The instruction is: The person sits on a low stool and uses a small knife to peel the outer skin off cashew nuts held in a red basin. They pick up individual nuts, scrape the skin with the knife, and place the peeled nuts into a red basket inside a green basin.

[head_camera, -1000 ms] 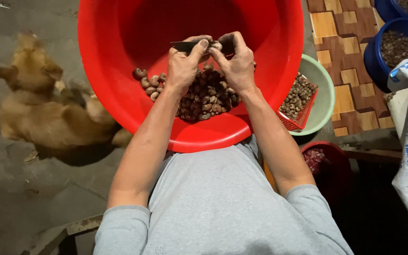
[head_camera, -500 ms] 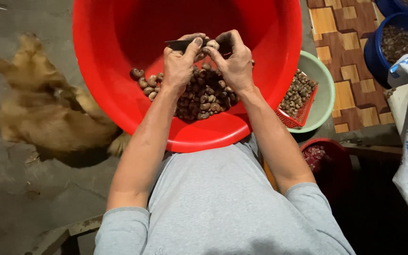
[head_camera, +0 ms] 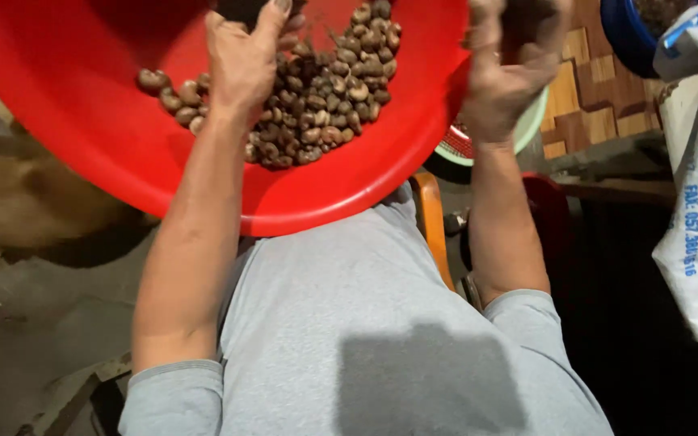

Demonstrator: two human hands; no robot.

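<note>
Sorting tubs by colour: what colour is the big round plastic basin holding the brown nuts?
Bright red, plain in the head view.

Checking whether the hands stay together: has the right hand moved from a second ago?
Yes. The right hand has left the left hand and swung right, past the red basin's rim.

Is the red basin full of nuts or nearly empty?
Nearly empty: the red basin holds only a small heap of nuts at the bottom, with bare red wall around it.
</note>
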